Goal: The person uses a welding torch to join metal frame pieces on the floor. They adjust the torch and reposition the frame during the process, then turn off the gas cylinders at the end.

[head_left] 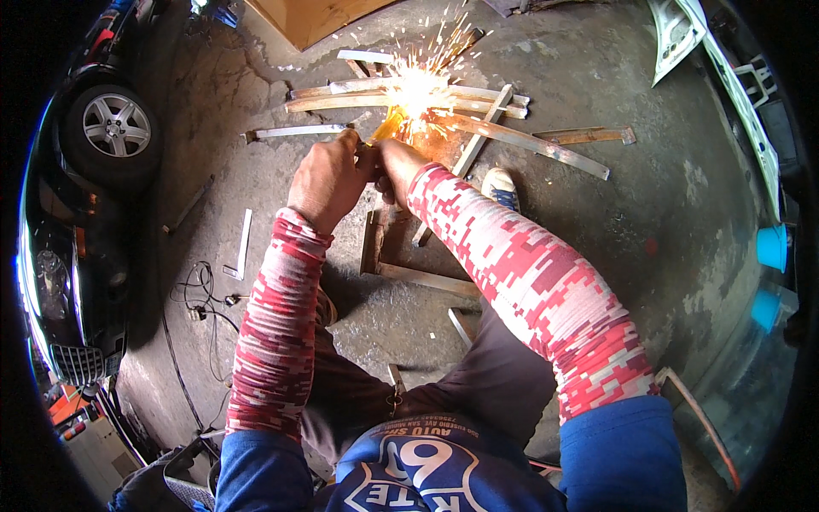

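Both my hands are close together at the middle of the floor, near a burst of bright sparks. My left hand (326, 175) is closed, its fingers wrapped against the near end of a yellow angle grinder (390, 125). My right hand (395, 167) is closed at the same place, its fingers partly hidden beside the left. Glare and sparks hide the grinder's disc and the exact contact spot. Under the sparks lie long, rusty flat metal bars (337, 101) side by side. Another bar (546, 151) runs from the sparks toward the right, crossing a slanting grey bar (484, 128).
My shoe (502, 188) is just right of the slanting bar. An angled metal frame (418, 277) lies between my legs. A car wheel (115, 124) stands at left, with a black cable (200, 290) nearby. Blue buckets (772, 247) are at the right edge; a wooden panel (311, 17) is at the far side.
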Action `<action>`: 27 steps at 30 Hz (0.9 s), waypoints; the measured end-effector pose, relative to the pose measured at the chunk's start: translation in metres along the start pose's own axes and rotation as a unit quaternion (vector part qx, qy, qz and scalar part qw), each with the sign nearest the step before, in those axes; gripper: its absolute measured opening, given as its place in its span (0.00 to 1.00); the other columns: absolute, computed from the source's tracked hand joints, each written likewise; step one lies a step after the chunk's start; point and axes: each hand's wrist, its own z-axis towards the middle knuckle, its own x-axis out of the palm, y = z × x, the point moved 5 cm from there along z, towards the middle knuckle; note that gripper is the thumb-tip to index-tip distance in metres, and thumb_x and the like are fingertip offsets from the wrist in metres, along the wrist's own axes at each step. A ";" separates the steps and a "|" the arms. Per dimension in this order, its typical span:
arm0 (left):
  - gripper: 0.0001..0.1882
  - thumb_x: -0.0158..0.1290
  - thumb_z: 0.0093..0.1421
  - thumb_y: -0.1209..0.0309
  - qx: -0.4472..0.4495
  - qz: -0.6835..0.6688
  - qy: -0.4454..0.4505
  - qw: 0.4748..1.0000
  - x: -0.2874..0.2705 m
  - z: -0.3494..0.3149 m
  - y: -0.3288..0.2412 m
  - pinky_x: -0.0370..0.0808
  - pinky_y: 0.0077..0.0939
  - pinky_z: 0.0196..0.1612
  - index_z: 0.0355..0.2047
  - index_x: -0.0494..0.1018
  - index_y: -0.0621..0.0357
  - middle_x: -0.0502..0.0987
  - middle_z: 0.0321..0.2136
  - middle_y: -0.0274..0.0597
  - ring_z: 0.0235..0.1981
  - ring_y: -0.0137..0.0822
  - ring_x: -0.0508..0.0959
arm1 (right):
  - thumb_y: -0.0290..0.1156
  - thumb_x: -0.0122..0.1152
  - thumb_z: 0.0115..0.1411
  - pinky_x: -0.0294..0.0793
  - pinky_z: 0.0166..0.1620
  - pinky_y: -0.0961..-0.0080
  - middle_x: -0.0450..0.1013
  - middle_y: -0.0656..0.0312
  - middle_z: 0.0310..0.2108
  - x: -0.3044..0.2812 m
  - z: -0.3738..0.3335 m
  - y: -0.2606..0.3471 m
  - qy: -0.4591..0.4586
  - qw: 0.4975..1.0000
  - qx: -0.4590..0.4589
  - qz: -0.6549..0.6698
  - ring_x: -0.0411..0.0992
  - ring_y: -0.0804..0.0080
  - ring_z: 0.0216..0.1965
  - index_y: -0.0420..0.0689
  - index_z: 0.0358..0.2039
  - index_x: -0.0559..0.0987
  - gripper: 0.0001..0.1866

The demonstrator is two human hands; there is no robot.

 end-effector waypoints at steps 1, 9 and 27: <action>0.19 0.53 0.66 0.56 0.002 -0.001 0.002 1.000 0.000 0.000 0.001 0.79 0.53 0.39 0.39 0.75 0.64 0.80 0.29 0.66 0.36 0.64 0.82 | 0.45 0.47 0.66 0.55 0.21 0.72 0.66 0.67 0.21 -0.001 0.001 0.000 -0.003 1.000 0.003 0.001 0.59 0.74 0.19 0.53 0.27 0.75 0.15; 0.20 0.54 0.66 0.55 0.018 -0.007 -0.015 1.000 0.000 0.001 0.003 0.78 0.53 0.38 0.37 0.74 0.64 0.80 0.29 0.65 0.35 0.64 0.82 | 0.42 0.48 0.64 0.54 0.21 0.74 0.68 0.68 0.21 -0.004 0.011 -0.004 0.000 1.000 -0.007 0.009 0.58 0.75 0.19 0.52 0.27 0.77 0.13; 0.19 0.56 0.65 0.57 0.005 0.002 -0.009 1.000 -0.002 0.000 0.003 0.79 0.52 0.39 0.37 0.76 0.64 0.81 0.30 0.63 0.35 0.63 0.82 | 0.37 0.54 0.59 0.54 0.20 0.75 0.70 0.67 0.22 -0.002 0.012 -0.004 0.009 1.000 -0.015 0.002 0.58 0.76 0.18 0.52 0.25 0.78 0.09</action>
